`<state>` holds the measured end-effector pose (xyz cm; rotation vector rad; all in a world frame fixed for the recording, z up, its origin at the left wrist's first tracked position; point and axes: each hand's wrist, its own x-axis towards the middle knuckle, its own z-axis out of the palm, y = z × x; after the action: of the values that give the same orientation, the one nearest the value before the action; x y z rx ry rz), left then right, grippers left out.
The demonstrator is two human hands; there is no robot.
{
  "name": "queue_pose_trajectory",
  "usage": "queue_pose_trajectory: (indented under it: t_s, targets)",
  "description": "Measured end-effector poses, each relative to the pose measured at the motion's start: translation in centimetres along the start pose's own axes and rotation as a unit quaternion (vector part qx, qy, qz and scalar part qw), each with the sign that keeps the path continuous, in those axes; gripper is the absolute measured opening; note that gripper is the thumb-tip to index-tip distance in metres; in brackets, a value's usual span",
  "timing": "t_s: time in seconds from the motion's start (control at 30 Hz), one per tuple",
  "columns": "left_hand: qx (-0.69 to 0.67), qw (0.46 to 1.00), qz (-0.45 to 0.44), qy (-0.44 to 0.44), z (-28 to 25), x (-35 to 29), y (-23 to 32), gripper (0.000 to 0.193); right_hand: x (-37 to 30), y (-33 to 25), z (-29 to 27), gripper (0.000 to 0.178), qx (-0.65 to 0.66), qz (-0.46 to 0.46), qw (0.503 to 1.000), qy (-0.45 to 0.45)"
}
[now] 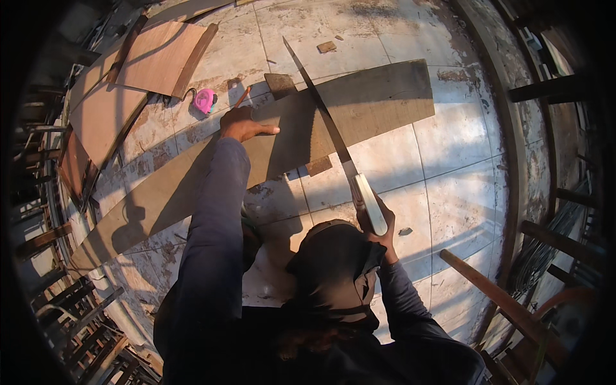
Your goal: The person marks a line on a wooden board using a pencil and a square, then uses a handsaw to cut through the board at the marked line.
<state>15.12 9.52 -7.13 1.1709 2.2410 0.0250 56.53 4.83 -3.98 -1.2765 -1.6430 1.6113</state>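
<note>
A long wooden board [385,96] lies slantwise across the tiled floor, raised on a wood block [279,85] and another wood piece [320,165]. My left hand [241,125] grips its far edge, thumb stretched over the top face and the other fingers mostly hidden. Beside those fingers a slim reddish stick [242,97], like a pencil, sticks out; whether I hold it I cannot tell. In my right hand [380,224], closed round the pale handle, is a handsaw [327,122]. Its long blade crosses above the board, tip pointing away; contact with the wood is unclear.
A pink tape measure [205,101] sits beyond the board, left of my hand. Plywood panels [157,58] are stacked at the far left. One wood scrap [326,47] lies farther off. To the right are a wooden pole [487,282] and bundled rods [545,256].
</note>
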Motion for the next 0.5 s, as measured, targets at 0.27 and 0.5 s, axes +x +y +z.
queue_pose_trajectory:
  t_s: [0.27, 0.5]
  targets:
    - [0.003, 1.000, -0.006, -0.011, -1.6, -0.9, -1.0, 0.078, -5.9, 0.7, -1.7, 0.064, -0.049, -0.005, 0.999, -0.017]
    - [0.035, 0.999, 0.000, 0.032, -1.0, -0.9, 3.0, 0.078, 8.6, -1.1, 2.5, 0.055, -0.027, -0.142, 0.989, 0.009]
